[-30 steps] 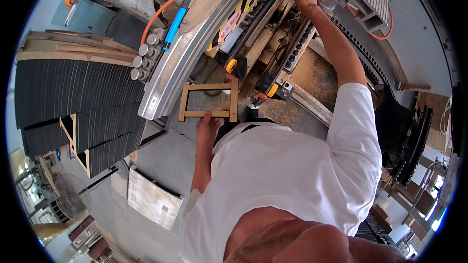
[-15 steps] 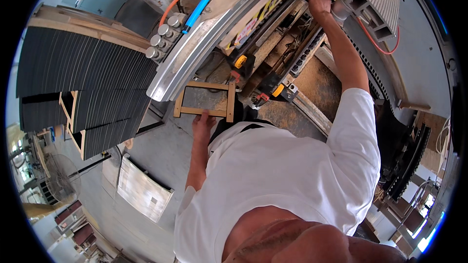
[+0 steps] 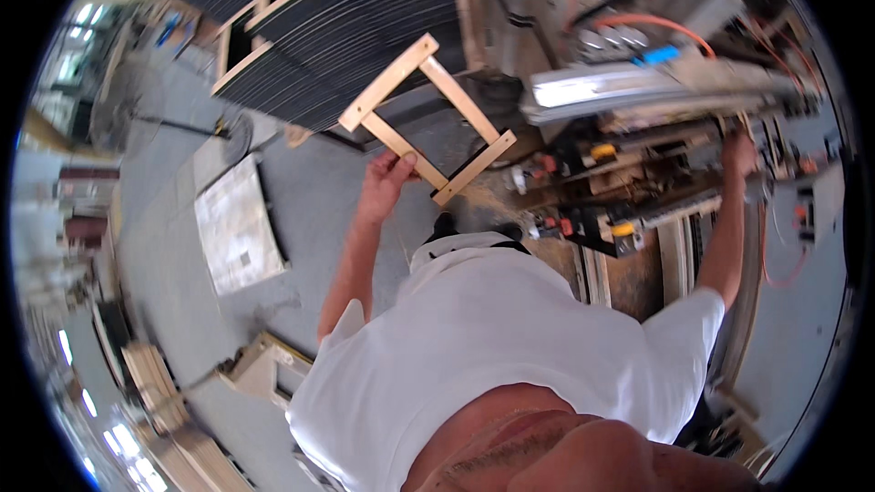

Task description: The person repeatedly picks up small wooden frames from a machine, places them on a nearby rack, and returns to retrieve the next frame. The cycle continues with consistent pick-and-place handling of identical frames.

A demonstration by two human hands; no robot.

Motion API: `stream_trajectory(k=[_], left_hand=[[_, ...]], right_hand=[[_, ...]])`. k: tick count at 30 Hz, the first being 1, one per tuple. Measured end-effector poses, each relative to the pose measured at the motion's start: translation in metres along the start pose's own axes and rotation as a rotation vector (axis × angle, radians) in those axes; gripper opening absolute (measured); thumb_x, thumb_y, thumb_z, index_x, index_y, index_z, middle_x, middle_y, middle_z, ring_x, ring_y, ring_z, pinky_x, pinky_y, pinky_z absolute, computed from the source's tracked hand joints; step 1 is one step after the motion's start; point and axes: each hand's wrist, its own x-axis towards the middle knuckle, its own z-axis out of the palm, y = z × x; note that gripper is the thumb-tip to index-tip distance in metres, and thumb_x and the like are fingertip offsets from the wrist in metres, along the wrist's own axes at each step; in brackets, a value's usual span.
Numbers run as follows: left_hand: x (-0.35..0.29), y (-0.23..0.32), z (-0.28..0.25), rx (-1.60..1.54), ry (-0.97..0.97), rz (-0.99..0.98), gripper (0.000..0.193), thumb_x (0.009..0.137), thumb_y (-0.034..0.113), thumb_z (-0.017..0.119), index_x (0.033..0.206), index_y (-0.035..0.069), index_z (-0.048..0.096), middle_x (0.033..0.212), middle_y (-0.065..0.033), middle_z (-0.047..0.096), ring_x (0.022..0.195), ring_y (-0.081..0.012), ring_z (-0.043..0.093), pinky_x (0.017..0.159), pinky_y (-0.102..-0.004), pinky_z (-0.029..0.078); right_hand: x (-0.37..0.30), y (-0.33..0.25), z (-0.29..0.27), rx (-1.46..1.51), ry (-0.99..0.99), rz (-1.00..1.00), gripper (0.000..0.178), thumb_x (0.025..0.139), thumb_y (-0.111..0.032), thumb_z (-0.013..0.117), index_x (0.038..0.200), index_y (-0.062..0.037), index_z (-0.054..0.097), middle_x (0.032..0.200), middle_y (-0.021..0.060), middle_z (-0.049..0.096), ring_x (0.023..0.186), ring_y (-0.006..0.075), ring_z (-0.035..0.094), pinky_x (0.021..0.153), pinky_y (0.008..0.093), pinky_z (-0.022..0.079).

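Note:
My left hand point(image 3: 387, 184) pinches one side rail of a small rectangular wooden frame point(image 3: 460, 100), thumb on top. The frame is pale wood with dark fastener spots at its corners, and hangs tilted in the air left of the machine point(image 3: 656, 91). Far to the right, my right hand point(image 3: 740, 155) reaches over the machine's far end with its fingers curled. Blur and small size hide what those fingers hold, though a thin light wooden piece shows just beyond them.
Beyond the frame stands a tall stack of black-faced wooden frames point(image 3: 383, 27). Orange clamps point(image 3: 602, 153) and an orange hose point(image 3: 670, 25) sit on the machine. A pale flat board point(image 3: 239, 228) lies on the grey floor at left, near a standing fan point(image 3: 109, 114). Timber piles point(image 3: 169, 392) are at lower left.
The view has turned left, so the machine now appears farther right. My left hand has lifted the wooden frame away from the machine, tilting it. My right hand stays at the machine's far end.

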Motion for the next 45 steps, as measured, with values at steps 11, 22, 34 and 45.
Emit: stream_trajectory(k=[11,22,34,45], left_hand=[[0.102,0.177,-0.231,-0.13,0.265,0.364,0.028,0.096,0.026,0.056,0.105,0.0,0.06,0.09,-0.005,0.065,0.072,-0.0115,0.06,0.066,-0.0258,0.05],[0.327,0.23,-0.288,0.216,0.185,0.177,0.029,0.09,0.026,0.065,0.088,-0.003,0.067,0.071,-0.0048,0.063,0.057,-0.0124,0.057,0.055,-0.026,0.049],[0.22,0.239,-0.17,1.111,0.076,0.871,0.057,0.085,0.044,0.065,0.121,0.0,0.06,0.113,-0.0191,0.065,0.106,-0.0308,0.063,0.09,-0.035,0.049],[0.229,0.22,-0.155,1.217,0.153,1.012,0.046,0.082,0.033,0.069,0.118,0.007,0.061,0.104,-0.018,0.066,0.098,-0.0353,0.063,0.083,-0.0429,0.05]], right_hand=[[-0.284,-0.199,-0.18,1.123,0.314,-0.34,0.023,0.09,-0.009,0.063,0.112,-0.0064,0.067,0.108,0.0116,0.068,0.103,0.0202,0.064,0.089,0.0326,0.052],[-0.423,-0.273,-0.072,0.984,-0.447,-0.113,0.03,0.078,-0.01,0.071,0.108,-0.005,0.066,0.086,0.0131,0.069,0.078,0.0239,0.067,0.071,0.0331,0.052],[-0.467,-0.279,-0.033,0.883,-0.503,0.012,0.034,0.078,-0.012,0.07,0.11,-0.0002,0.066,0.093,0.0175,0.07,0.083,0.0251,0.069,0.076,0.0332,0.052],[-0.478,-0.289,-0.016,0.953,-0.531,0.036,0.032,0.079,-0.015,0.068,0.109,-0.0048,0.066,0.099,0.0179,0.069,0.089,0.0308,0.067,0.079,0.0373,0.052]])
